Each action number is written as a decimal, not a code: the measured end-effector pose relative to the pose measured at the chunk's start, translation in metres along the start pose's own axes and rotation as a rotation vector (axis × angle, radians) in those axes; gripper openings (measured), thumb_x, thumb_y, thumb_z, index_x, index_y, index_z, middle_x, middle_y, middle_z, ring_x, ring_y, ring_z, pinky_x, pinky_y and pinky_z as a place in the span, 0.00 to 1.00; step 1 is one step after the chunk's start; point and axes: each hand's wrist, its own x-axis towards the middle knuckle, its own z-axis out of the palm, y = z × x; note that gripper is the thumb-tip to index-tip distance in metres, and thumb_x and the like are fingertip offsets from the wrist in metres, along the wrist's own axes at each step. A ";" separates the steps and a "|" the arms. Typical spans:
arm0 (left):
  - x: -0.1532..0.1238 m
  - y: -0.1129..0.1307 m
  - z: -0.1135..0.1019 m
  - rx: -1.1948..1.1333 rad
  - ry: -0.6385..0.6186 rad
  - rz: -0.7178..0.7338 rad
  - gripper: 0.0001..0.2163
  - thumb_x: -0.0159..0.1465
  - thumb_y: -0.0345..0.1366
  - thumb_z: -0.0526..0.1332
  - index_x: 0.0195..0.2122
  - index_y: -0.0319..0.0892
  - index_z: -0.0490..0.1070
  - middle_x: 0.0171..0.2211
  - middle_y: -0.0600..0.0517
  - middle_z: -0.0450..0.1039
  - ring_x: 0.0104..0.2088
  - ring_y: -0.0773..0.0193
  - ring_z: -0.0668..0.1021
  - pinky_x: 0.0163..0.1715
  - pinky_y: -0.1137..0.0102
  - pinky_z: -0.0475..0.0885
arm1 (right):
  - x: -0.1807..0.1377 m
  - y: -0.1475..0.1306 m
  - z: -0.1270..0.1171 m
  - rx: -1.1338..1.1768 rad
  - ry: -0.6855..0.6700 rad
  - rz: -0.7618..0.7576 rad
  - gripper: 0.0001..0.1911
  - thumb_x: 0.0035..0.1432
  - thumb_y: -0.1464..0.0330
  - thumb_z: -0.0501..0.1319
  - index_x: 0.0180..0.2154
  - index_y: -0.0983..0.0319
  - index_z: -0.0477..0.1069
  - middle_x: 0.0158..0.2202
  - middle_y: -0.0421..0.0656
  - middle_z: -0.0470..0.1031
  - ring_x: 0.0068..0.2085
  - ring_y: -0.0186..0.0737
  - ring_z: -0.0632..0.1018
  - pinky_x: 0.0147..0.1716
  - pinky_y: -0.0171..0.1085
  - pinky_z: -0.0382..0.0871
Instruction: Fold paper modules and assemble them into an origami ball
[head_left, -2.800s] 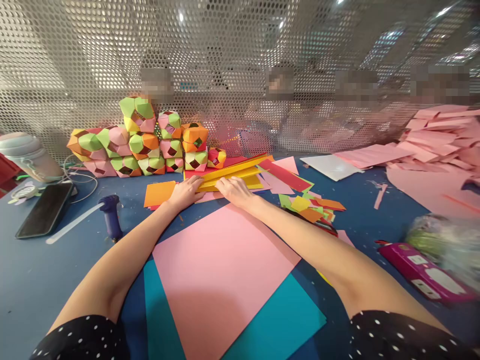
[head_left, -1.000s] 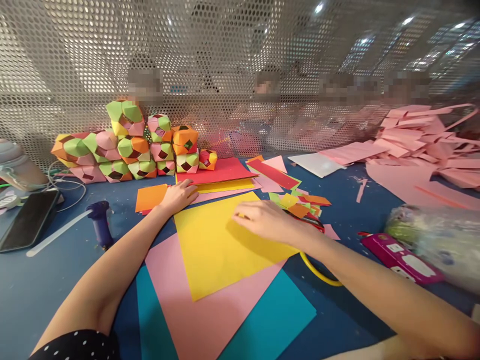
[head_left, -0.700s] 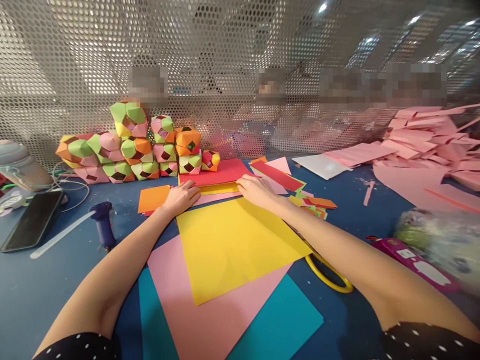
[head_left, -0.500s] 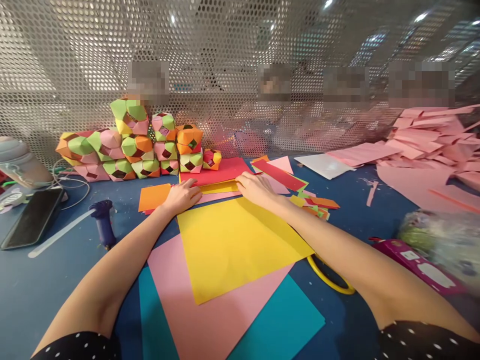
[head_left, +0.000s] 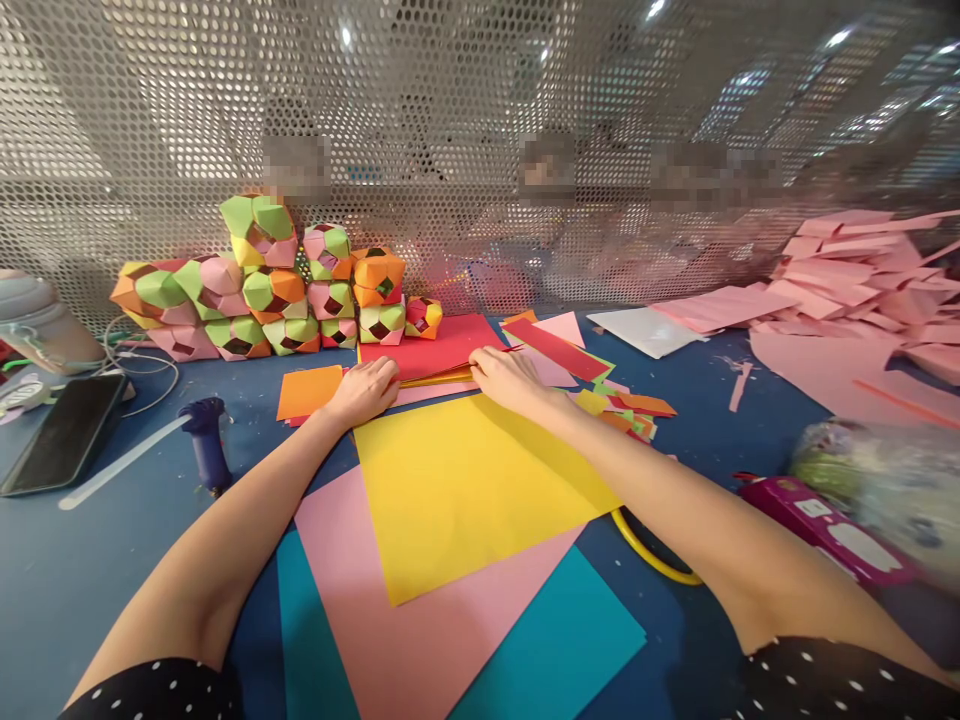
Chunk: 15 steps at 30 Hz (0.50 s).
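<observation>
A stack of coloured paper sheets (head_left: 439,352), red on top, lies at the middle of the blue table (head_left: 67,570). My left hand (head_left: 365,388) rests flat on the stack's left front edge with its fingers stretched out. My right hand (head_left: 505,373) grips the stack's right front edge, fingers curled on the sheets. In front of my hands lies a yellow sheet (head_left: 469,480) on a pink sheet (head_left: 420,640), and both lie on a teal sheet (head_left: 559,650).
Folded paper balls (head_left: 262,285) are piled at the back left against a perforated metal screen (head_left: 480,120). A glue gun (head_left: 201,440), a phone (head_left: 56,432) and cables lie left. Paper scraps (head_left: 622,405), yellow-handled scissors (head_left: 649,550), a magenta box (head_left: 832,525) and pink paper heaps (head_left: 862,290) lie right. People sit behind the screen.
A yellow sheet has come from the stack onto the pink sheet. My right hand went back to the stack's right edge; red is now on top. My left hand stayed put.
</observation>
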 end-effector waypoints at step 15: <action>-0.001 -0.005 0.006 -0.003 -0.040 -0.037 0.10 0.70 0.36 0.46 0.45 0.45 0.65 0.43 0.48 0.73 0.37 0.61 0.79 0.28 0.71 0.67 | -0.005 -0.002 0.010 -0.046 0.005 -0.047 0.13 0.66 0.69 0.49 0.45 0.62 0.71 0.43 0.49 0.77 0.38 0.45 0.77 0.34 0.38 0.60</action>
